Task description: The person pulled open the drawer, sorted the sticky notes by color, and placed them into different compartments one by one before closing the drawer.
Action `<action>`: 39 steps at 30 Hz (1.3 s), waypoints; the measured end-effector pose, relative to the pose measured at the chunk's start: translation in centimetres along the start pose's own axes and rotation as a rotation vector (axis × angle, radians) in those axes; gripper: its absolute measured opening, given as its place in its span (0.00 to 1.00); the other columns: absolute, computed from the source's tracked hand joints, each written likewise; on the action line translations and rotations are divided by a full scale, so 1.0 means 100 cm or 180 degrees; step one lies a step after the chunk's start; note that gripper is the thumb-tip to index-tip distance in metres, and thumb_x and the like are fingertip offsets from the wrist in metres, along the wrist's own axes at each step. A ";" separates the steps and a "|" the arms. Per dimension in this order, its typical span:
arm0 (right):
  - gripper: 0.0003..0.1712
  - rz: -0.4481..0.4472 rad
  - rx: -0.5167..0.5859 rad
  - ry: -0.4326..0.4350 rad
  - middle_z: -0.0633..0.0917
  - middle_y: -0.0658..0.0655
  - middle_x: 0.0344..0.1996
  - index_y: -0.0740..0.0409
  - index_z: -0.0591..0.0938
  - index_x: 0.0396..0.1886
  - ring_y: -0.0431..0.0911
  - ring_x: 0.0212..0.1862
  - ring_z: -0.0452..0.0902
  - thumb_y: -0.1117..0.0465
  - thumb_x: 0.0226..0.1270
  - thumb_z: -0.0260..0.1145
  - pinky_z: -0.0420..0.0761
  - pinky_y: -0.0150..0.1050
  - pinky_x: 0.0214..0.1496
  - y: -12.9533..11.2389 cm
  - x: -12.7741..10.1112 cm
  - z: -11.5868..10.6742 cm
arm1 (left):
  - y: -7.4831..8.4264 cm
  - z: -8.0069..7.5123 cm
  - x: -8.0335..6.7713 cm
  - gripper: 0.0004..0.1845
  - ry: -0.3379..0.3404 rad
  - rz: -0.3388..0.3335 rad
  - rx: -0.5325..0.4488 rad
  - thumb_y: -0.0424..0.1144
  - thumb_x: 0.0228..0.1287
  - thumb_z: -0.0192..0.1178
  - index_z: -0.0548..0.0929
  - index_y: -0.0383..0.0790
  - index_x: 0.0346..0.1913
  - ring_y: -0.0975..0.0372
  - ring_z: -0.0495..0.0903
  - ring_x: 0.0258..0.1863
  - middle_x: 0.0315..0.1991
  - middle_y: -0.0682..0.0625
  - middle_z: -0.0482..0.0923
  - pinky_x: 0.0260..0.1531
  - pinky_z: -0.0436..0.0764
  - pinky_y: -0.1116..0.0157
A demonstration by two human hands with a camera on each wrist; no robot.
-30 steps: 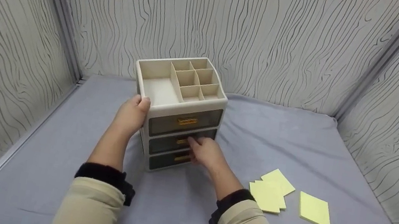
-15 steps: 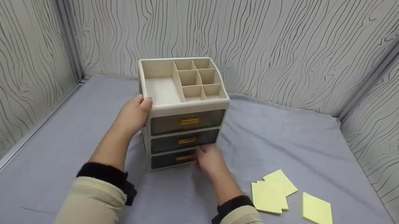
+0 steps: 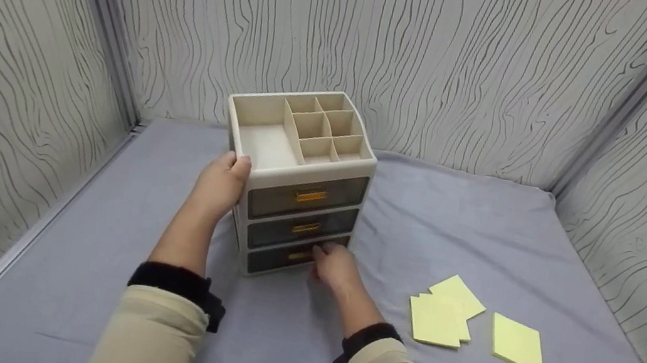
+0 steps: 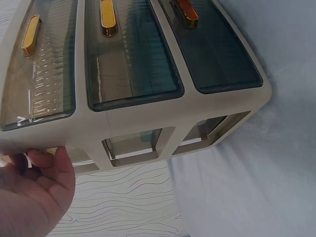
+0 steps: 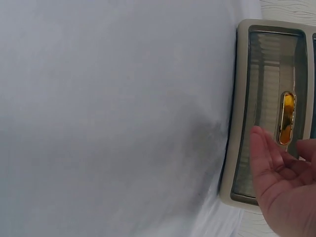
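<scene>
A cream drawer organizer [image 3: 312,173] stands upright on the cloth, with three smoky see-through drawers, all flush with the frame. My left hand [image 3: 223,183] grips its upper left edge, thumb by the top rim; in the left wrist view the fingers [image 4: 61,168] curl into a side opening. By the right part of the bottom drawer [image 3: 268,261] is my right hand [image 3: 338,267]. Seen from the right wrist, its fingers are loosely bent, with the fingertips beside the amber handle [image 5: 286,118] and nothing between them and the thumb.
To the right on the grey cloth [image 3: 437,229] lie several overlapping yellow sticky-note pads [image 3: 435,321], and one more yellow pad [image 3: 518,343] apart from them. The organizer's top has divided compartments. Wood-patterned panels [image 3: 295,19] enclose the back and both sides.
My right hand has moved down from the middle drawer's handle to beside the bottom drawer's handle. The left hand keeps its grip on the organizer, and the drawers look the same.
</scene>
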State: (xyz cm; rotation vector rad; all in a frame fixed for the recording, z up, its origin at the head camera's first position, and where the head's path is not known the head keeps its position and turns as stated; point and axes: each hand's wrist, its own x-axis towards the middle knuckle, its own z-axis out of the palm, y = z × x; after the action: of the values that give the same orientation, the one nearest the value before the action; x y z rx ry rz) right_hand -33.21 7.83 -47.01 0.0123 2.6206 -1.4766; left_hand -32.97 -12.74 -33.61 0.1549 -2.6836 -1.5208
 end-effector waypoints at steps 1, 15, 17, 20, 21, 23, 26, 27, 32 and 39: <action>0.14 0.0015 0.0033 0.0001 0.77 0.55 0.18 0.69 0.77 0.34 0.49 0.24 0.79 0.62 0.70 0.50 0.79 0.41 0.29 0.000 0.000 0.001 | 0.000 0.000 0.000 0.16 -0.0005 0.0005 -0.0007 0.48 0.70 0.34 0.66 0.41 0.34 0.56 0.68 0.29 0.29 0.45 0.67 0.32 0.69 0.63; 0.13 0.0270 0.0419 -0.0140 0.80 0.70 0.33 0.71 0.74 0.43 0.58 0.34 0.80 0.64 0.70 0.48 0.80 0.45 0.34 -0.002 0.003 0.003 | 0.003 0.002 -0.002 0.16 0.0006 -0.0007 -0.0087 0.49 0.69 0.34 0.66 0.42 0.33 0.58 0.66 0.25 0.27 0.46 0.66 0.28 0.68 0.64; 0.12 0.0306 0.0479 -0.0149 0.80 0.71 0.33 0.70 0.74 0.41 0.58 0.33 0.80 0.65 0.70 0.48 0.80 0.46 0.34 -0.002 0.004 0.002 | 0.003 0.003 -0.001 0.16 0.0011 -0.0013 -0.0096 0.49 0.69 0.34 0.67 0.41 0.34 0.58 0.67 0.26 0.28 0.46 0.66 0.29 0.69 0.64; 0.11 0.0342 0.0516 -0.0135 0.80 0.69 0.30 0.70 0.74 0.40 0.56 0.30 0.79 0.64 0.70 0.48 0.80 0.46 0.33 -0.001 0.004 0.001 | 0.004 0.004 -0.001 0.16 0.0009 -0.0005 -0.0095 0.49 0.69 0.34 0.68 0.41 0.36 0.57 0.67 0.27 0.29 0.45 0.67 0.30 0.69 0.64; 0.11 0.0349 0.0525 -0.0128 0.80 0.68 0.30 0.69 0.74 0.40 0.54 0.29 0.79 0.64 0.70 0.48 0.80 0.46 0.33 -0.001 0.005 0.001 | 0.004 0.004 -0.001 0.16 0.0005 0.0000 -0.0098 0.49 0.69 0.35 0.68 0.40 0.37 0.57 0.67 0.28 0.30 0.45 0.67 0.30 0.69 0.63; 0.11 0.0353 0.0550 -0.0117 0.80 0.67 0.28 0.69 0.73 0.40 0.51 0.26 0.78 0.64 0.70 0.48 0.80 0.46 0.32 -0.001 0.005 0.001 | 0.004 0.004 -0.001 0.17 -0.0004 0.0004 -0.0101 0.49 0.69 0.35 0.68 0.40 0.38 0.57 0.67 0.29 0.30 0.45 0.67 0.31 0.69 0.63; 0.10 0.0357 0.0673 -0.0141 0.79 0.67 0.27 0.69 0.71 0.39 0.48 0.24 0.75 0.65 0.70 0.48 0.79 0.46 0.32 0.001 0.004 0.002 | 0.003 0.004 0.000 0.16 0.0001 0.0015 -0.0110 0.49 0.69 0.35 0.68 0.41 0.37 0.57 0.67 0.28 0.29 0.46 0.67 0.30 0.68 0.63; 0.09 0.0357 0.0723 -0.0157 0.79 0.67 0.27 0.70 0.71 0.38 0.48 0.23 0.75 0.66 0.70 0.48 0.80 0.46 0.32 0.001 0.004 0.002 | 0.002 0.004 0.000 0.16 0.0011 0.0022 -0.0107 0.49 0.69 0.35 0.67 0.41 0.36 0.57 0.67 0.27 0.28 0.46 0.67 0.29 0.68 0.63; 0.09 0.0361 0.0907 -0.0240 0.79 0.68 0.27 0.71 0.70 0.38 0.48 0.23 0.76 0.67 0.69 0.48 0.80 0.46 0.32 0.004 0.002 0.002 | 0.001 0.003 0.000 0.15 0.0027 0.0047 -0.0134 0.49 0.69 0.35 0.66 0.42 0.33 0.58 0.66 0.24 0.25 0.47 0.66 0.27 0.68 0.64; 0.09 0.0379 0.1006 -0.0361 0.79 0.64 0.24 0.71 0.70 0.36 0.46 0.23 0.76 0.66 0.69 0.49 0.80 0.45 0.32 0.009 -0.004 0.001 | -0.002 0.000 0.001 0.15 -0.0039 0.0051 -0.0049 0.48 0.69 0.34 0.63 0.43 0.31 0.58 0.64 0.24 0.26 0.47 0.65 0.28 0.67 0.63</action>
State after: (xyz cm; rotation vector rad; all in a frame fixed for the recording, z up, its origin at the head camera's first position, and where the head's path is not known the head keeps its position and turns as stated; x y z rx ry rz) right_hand -32.73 8.19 -47.79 0.1108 2.2338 -1.7738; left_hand -33.06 -12.85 -33.83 0.1236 -2.6752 -1.5424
